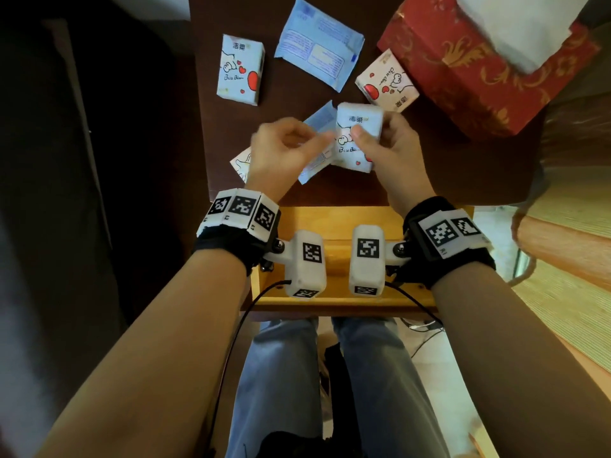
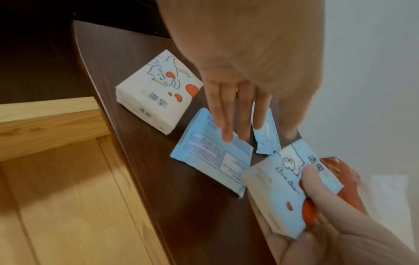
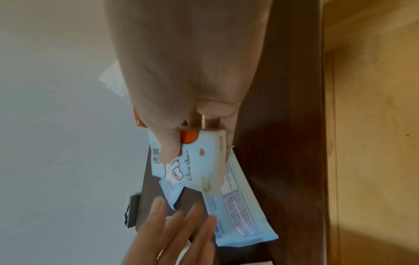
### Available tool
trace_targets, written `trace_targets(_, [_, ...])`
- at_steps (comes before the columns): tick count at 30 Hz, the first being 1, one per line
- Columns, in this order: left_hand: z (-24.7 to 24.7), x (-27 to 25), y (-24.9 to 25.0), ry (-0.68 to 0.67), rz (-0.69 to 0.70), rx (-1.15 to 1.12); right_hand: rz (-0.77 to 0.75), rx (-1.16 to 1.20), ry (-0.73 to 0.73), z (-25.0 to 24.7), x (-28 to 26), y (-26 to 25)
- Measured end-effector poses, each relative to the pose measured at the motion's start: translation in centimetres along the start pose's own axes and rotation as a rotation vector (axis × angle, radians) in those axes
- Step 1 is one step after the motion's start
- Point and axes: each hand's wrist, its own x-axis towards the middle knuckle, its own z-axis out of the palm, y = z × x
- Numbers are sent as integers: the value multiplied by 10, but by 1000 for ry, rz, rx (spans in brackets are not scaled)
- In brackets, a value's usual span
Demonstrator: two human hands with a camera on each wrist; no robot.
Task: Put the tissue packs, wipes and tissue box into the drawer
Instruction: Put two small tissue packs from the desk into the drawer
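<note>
My right hand (image 1: 370,137) grips a pale blue tissue pack (image 1: 358,127) just above the dark table (image 1: 429,180), thumb on its printed face (image 3: 192,165). My left hand (image 1: 310,140) is beside it, holding nothing, fingers (image 2: 226,125) stretched over a blue wipes pack (image 2: 211,157). A white tissue pack (image 2: 158,93) lies left of that hand. Further back lie another blue tissue pack (image 1: 239,69), a second wipes pack (image 1: 319,44), a pink tissue pack (image 1: 386,82) and the red tissue box (image 1: 479,71). The wooden drawer (image 1: 340,300) stands open under my wrists.
My legs in jeans (image 1: 281,375) are below the drawer front. A straw-coloured mat (image 1: 568,242) lies to the right of the table. The space left of the table is dark. Thin black cables (image 1: 238,325) hang from the wrist cameras.
</note>
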Motion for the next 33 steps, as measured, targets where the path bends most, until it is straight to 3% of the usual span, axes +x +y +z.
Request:
trace_targets(5, [-20,23,-9,565,88,323,14,3,48,16,15,0])
trace_targets(8, [-26,39,-19,695,106,408,18,-4,61,25,23,2])
trace_targets(14, [-29,63,-26,528,3,366,45,-28,76,33,31,11])
trace_targets(20, [-29,63,-26,475,-80,401,54,-36,77,35,32,10])
trace_targets(28, [-28,49,-15,286,-12,498,53,-65,93,36,21,2])
trace_targets(33, [-26,23,-5,200,36,357,66,-54,95,28,2,-5])
